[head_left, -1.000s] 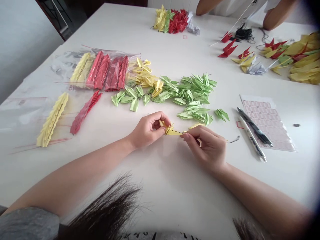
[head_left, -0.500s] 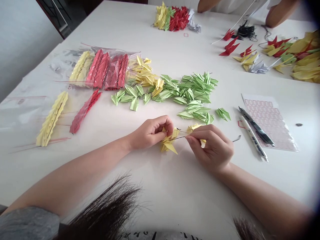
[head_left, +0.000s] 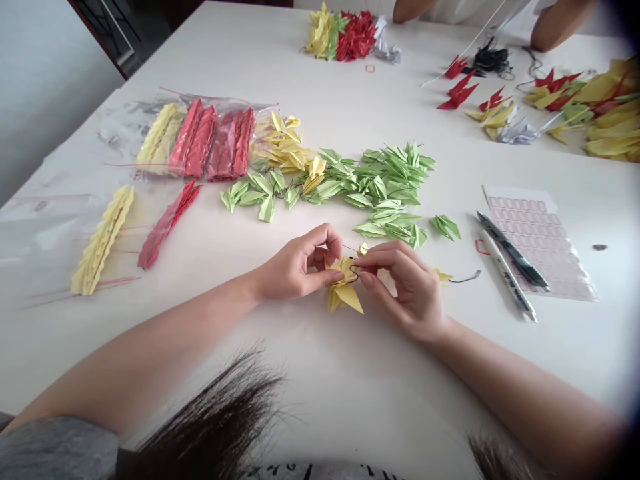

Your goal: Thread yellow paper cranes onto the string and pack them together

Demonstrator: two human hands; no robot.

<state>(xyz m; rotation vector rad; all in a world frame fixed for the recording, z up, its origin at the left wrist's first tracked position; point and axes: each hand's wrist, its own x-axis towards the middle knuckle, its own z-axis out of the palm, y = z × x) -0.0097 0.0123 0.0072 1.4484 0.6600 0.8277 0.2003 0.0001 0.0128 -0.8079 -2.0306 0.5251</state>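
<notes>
My left hand (head_left: 299, 265) pinches a yellow paper crane (head_left: 341, 288) just above the white table (head_left: 350, 393). My right hand (head_left: 406, 287) is closed beside it, its thumb and finger pinching a thin black thread (head_left: 354, 272) at the crane's top. The two hands touch at the crane. The thread's tail (head_left: 465, 277) trails to the right on the table. A heap of green paper cranes (head_left: 380, 183) lies just beyond my hands, with yellow ones (head_left: 287, 148) mixed in at its left.
Plastic bags with stacked red and yellow cranes (head_left: 200, 140) lie at the left, with loose stacks (head_left: 103, 239) nearer. Two pens (head_left: 507, 263) and a sticker sheet (head_left: 543, 240) lie at the right. Another person's arms (head_left: 555, 23) and more cranes (head_left: 600, 113) are at the far edge.
My right hand has moved left until it meets my left hand at the crane. The crane has turned and now hangs below the fingers.
</notes>
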